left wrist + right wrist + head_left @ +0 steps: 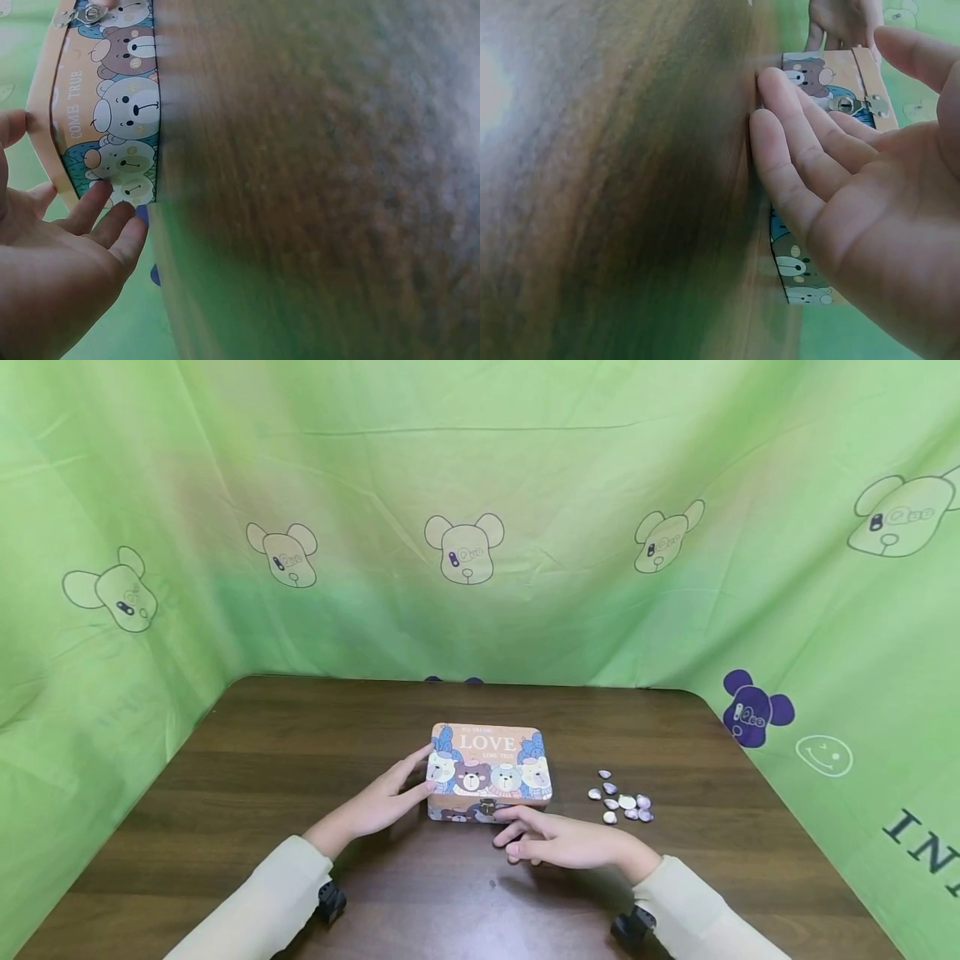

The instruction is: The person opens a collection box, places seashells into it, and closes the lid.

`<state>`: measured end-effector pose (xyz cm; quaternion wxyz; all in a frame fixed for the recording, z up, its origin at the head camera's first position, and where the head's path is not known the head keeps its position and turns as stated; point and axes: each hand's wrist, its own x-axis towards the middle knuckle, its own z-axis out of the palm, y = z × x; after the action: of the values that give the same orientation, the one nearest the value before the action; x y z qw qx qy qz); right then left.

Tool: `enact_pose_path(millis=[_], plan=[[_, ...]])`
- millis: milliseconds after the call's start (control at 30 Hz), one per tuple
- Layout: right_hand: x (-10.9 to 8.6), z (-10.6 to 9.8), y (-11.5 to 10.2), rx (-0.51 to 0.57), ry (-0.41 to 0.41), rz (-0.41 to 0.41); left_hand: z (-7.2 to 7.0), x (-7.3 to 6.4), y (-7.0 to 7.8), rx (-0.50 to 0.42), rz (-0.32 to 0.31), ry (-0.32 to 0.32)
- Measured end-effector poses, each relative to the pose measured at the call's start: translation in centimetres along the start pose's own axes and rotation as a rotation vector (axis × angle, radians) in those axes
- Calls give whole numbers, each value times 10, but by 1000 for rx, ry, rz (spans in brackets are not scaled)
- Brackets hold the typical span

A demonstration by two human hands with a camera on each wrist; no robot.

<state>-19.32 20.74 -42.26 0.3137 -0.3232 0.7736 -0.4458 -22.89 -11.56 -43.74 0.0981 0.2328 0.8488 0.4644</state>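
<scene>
A closed tin box (488, 762) with bears and the word LOVE on its lid lies on the table. Its metal clasp (487, 807) is on the front side, also visible in the right wrist view. My left hand (384, 795) rests against the box's left side, fingers extended; in the left wrist view its fingertips (96, 201) lie along the printed side. In front of the box, my right hand (558, 838) is held near the clasp with relaxed fingers and nothing gripped. Whether its fingertips touch the box cannot be told.
Several small, shiny, pale purple pieces (627, 802) lie scattered to the right of the box. The dark wooden table (315, 718) is bordered by a green printed cloth (375, 460) at the back and both sides.
</scene>
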Motion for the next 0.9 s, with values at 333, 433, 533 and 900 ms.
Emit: enact_pose_path(millis=[333, 433, 533, 900], plan=[[10, 4, -10, -34, 18, 28, 0, -1, 1, -3, 0, 9], [15, 6, -11, -58, 42, 26, 1, -1, 1, -1, -3, 8], [19, 8, -10, -58, 64, 21, 1, -1, 0, 9, -6, 10], [28, 11, -6, -63, 119, 35, 0, -1, -2, 44, -2, 20]])
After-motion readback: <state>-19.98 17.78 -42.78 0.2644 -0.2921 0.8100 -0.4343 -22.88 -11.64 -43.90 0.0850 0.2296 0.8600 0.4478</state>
